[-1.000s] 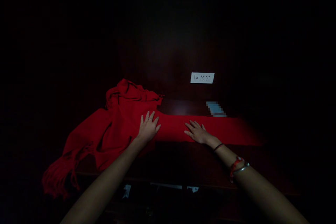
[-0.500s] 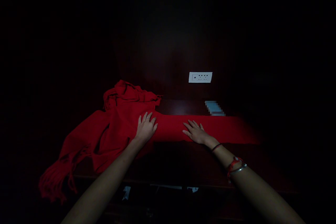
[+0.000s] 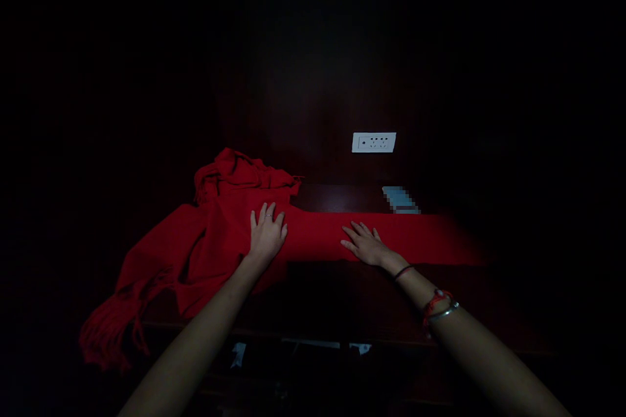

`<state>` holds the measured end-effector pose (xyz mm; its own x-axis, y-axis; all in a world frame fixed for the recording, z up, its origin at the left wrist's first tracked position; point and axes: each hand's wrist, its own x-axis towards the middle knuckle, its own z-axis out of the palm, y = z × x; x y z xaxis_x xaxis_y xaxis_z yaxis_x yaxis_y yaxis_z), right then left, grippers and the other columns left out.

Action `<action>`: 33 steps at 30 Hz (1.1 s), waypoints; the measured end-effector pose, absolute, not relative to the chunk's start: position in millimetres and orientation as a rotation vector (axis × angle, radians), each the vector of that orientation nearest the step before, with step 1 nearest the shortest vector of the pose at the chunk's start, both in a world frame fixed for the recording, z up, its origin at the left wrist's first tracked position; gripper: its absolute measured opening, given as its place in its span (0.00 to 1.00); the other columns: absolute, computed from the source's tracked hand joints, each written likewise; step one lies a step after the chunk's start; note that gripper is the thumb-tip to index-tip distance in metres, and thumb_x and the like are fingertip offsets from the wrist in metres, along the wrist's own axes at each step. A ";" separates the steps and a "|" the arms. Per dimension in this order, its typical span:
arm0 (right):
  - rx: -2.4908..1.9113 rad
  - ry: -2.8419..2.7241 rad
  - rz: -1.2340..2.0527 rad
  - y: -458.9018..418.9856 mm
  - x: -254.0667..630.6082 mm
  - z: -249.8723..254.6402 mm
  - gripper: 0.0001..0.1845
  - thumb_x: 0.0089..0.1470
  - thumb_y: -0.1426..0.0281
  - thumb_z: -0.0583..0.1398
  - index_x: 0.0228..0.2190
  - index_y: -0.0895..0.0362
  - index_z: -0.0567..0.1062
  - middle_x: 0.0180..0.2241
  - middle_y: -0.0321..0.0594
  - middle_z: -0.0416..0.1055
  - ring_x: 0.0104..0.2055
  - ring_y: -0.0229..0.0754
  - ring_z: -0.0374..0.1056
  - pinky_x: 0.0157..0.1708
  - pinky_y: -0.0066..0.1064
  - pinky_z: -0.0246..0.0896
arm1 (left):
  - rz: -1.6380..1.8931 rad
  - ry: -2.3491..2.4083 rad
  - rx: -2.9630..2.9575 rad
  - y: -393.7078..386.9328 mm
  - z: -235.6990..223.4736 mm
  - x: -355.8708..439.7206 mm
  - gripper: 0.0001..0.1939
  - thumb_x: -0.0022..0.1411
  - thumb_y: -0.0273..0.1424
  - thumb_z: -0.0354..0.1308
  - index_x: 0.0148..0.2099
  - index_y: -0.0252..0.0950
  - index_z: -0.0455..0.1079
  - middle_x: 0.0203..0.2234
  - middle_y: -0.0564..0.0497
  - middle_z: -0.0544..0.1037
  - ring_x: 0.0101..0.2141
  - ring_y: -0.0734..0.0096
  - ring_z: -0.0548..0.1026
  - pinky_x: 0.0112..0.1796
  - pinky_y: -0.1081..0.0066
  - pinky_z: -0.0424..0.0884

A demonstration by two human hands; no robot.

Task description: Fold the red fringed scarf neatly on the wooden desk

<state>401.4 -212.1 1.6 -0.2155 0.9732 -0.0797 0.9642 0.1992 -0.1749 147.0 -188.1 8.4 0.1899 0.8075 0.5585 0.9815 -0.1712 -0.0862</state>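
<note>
A red fringed scarf (image 3: 313, 234) lies across a dark tabletop. Its right part is a flat, straight band, while the left part is rumpled, with one fringed end drooping over the front edge. My left hand (image 3: 268, 233) rests palm down with fingers spread, where the flat band meets the loose folds. Farther right, my right hand (image 3: 364, 244) lies on the band with its fingers stretched out. Neither hand grips the cloth. The band's far right end fades into darkness.
A white wall socket (image 3: 374, 142) is set in the dark panel behind the table. Just beyond the scarf lies a pale blue, pixelated flat object (image 3: 401, 200). Under the front edge of the table (image 3: 317, 322), some whitish items (image 3: 238, 355) show in shadow.
My left hand has slid slightly to the left over the scarf. The right hand stays nearly in place. The drooping fringe sits a little farther right in view.
</note>
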 end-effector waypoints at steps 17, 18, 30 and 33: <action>-1.524 -2.589 0.308 -208.2 330.9 13.7 0.35 0.52 0.50 0.42 0.56 0.54 0.49 0.59 0.47 0.39 0.60 0.52 0.32 0.54 0.51 0.30 | -0.545 -1.750 -2.027 -193.5 17.8 150.7 0.20 0.57 0.35 0.46 0.52 0.36 0.62 0.56 0.42 0.53 0.56 0.52 0.47 0.51 0.50 0.48; -1.510 -2.612 0.305 -209.1 327.4 10.6 0.35 0.52 0.50 0.42 0.56 0.55 0.49 0.59 0.47 0.40 0.60 0.52 0.32 0.53 0.52 0.30 | -0.545 -1.747 -2.027 -194.1 17.9 150.4 0.20 0.57 0.34 0.46 0.52 0.36 0.62 0.56 0.42 0.53 0.56 0.52 0.47 0.51 0.51 0.49; -1.572 -2.629 0.287 -207.6 358.9 0.1 0.33 0.53 0.51 0.40 0.56 0.54 0.50 0.59 0.44 0.41 0.60 0.49 0.34 0.54 0.49 0.31 | -0.611 -1.991 -1.697 -187.4 34.7 108.9 0.28 0.58 0.44 0.42 0.57 0.35 0.55 0.57 0.38 0.51 0.56 0.43 0.45 0.49 0.47 0.48; -1.569 -2.629 0.313 -206.7 357.3 0.2 0.34 0.53 0.51 0.41 0.56 0.54 0.50 0.59 0.44 0.41 0.60 0.49 0.33 0.54 0.49 0.31 | -0.581 -2.040 -1.630 -187.9 40.9 93.7 0.28 0.58 0.44 0.40 0.57 0.35 0.54 0.54 0.36 0.56 0.54 0.42 0.50 0.48 0.46 0.50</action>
<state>357.3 -206.7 0.2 -0.4787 0.8766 -0.0489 0.8636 0.4601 -0.2061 93.7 -187.9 40.9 -0.1902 0.7817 0.5939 0.9774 0.2078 0.0395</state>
